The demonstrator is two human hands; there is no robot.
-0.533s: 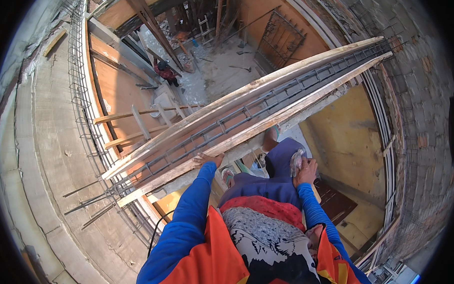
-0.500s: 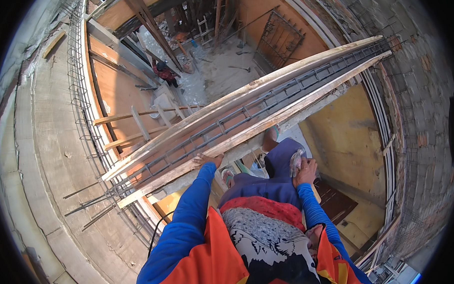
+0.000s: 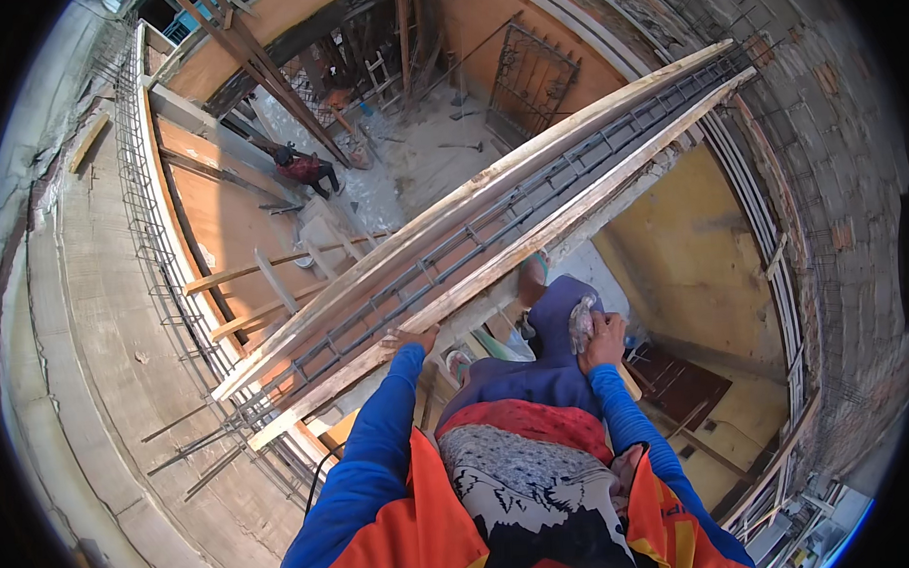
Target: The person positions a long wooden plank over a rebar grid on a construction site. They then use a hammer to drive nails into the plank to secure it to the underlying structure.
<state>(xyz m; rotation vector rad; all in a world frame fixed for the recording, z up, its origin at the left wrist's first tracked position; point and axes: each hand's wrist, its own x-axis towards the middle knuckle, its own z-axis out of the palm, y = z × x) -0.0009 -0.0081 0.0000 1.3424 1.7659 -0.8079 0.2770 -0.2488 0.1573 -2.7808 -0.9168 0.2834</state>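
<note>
My left hand point(image 3: 412, 339) rests on the top edge of the near wooden plank point(image 3: 514, 257), its fingers stretched over the wood. This plank and a far plank point(image 3: 452, 209) flank a long cage of steel reinforcing bars point(image 3: 429, 272). Against my right thigh, my right hand point(image 3: 603, 341) is closed on a crumpled clear plastic bag point(image 3: 581, 323). Part of the bag is hidden behind the fingers. My legs, in dark blue trousers point(image 3: 557, 351), are beside the near plank, with sandalled feet below.
Far below, a person point(image 3: 305, 169) bends on the wet grey floor near long wooden props point(image 3: 267, 70). A metal grille point(image 3: 535, 78) leans on an orange wall. Rebar ends point(image 3: 195, 448) stick out at the left. A yellow-walled drop point(image 3: 703, 245) lies to my right.
The view has shifted and turned a little, so the beam shows steeper. The person below has moved and bends further. My hands keep their places on the plank and the bag.
</note>
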